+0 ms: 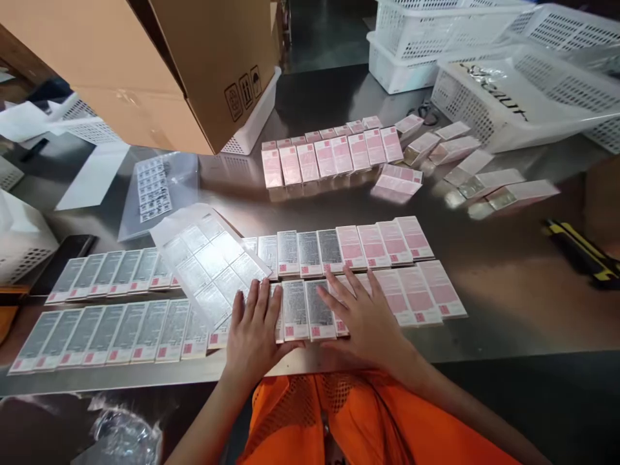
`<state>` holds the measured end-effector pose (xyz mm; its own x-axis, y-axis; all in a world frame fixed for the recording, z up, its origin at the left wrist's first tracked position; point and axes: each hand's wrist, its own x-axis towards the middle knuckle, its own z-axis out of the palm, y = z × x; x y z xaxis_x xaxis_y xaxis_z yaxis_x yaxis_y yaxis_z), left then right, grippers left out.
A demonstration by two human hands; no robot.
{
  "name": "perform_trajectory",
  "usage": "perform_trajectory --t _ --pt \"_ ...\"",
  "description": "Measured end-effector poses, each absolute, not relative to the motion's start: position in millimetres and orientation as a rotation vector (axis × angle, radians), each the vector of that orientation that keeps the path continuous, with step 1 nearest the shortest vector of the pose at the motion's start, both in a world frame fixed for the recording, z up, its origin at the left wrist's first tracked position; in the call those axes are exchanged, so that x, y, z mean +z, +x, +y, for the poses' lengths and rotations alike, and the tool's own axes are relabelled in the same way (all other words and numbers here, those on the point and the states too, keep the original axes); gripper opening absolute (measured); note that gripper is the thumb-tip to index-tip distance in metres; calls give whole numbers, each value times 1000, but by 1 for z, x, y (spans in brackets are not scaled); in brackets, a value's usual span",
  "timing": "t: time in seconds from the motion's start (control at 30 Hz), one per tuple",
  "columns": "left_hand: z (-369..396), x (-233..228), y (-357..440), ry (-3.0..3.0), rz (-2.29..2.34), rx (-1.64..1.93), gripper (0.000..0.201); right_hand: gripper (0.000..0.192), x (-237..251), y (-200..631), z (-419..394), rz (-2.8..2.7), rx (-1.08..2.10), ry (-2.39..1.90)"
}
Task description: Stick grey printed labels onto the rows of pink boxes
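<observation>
Two rows of small pink boxes (443,290) lie along the near edge of the table. Many boxes to the left and middle carry silvery stickers (294,307); those at the right end show plain pink printed faces. My left hand (252,329) is open, its fingers lying flat over the front row and the right edge of a sticker sheet (210,252). That sheet has large silvery squares and rests across both rows. My right hand (371,316) is open with fingers spread, touching the tops of front-row boxes. Part of the boxes beneath both hands is hidden.
Further back stands another row of pink boxes (334,155), with several scattered boxes (504,184) to its right. A cardboard carton (223,58) looms at back left. White baskets (407,39) stand back right; a yellow-black cutter (584,252) lies at right. A clear bag with small labels (154,187) lies left.
</observation>
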<state>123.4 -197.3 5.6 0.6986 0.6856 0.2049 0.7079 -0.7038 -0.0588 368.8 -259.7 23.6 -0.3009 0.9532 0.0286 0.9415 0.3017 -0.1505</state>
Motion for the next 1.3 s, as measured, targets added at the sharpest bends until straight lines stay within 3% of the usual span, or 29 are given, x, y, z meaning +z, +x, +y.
perform_trajectory --t 0.13,0.27,0.43,0.73,0.93,1.13,1.3 --pt "-199 8 125 -2775 -1180 -266 104 102 49 377 -233 -2440 281 -1674" --pt "-201 7 127 -2729 -1224 -315 110 86 66 371 -149 -2344 453 -1610" --pt "-200 2 125 -2726 -1221 -324 108 58 53 350 -77 -2433 710 -1482" --pt "-207 14 115 -2810 -1296 -466 103 49 50 339 -78 -2403 768 -1502" --pt "-215 2 35 -2392 -1509 -815 80 74 43 318 -50 -2390 816 -1454" --pt "-191 -17 8 -2335 -1599 -854 74 61 41 284 -42 -2432 864 -1458" --pt "-186 -16 9 -2375 -1583 -811 64 62 42 278 -46 -2382 858 -1513"
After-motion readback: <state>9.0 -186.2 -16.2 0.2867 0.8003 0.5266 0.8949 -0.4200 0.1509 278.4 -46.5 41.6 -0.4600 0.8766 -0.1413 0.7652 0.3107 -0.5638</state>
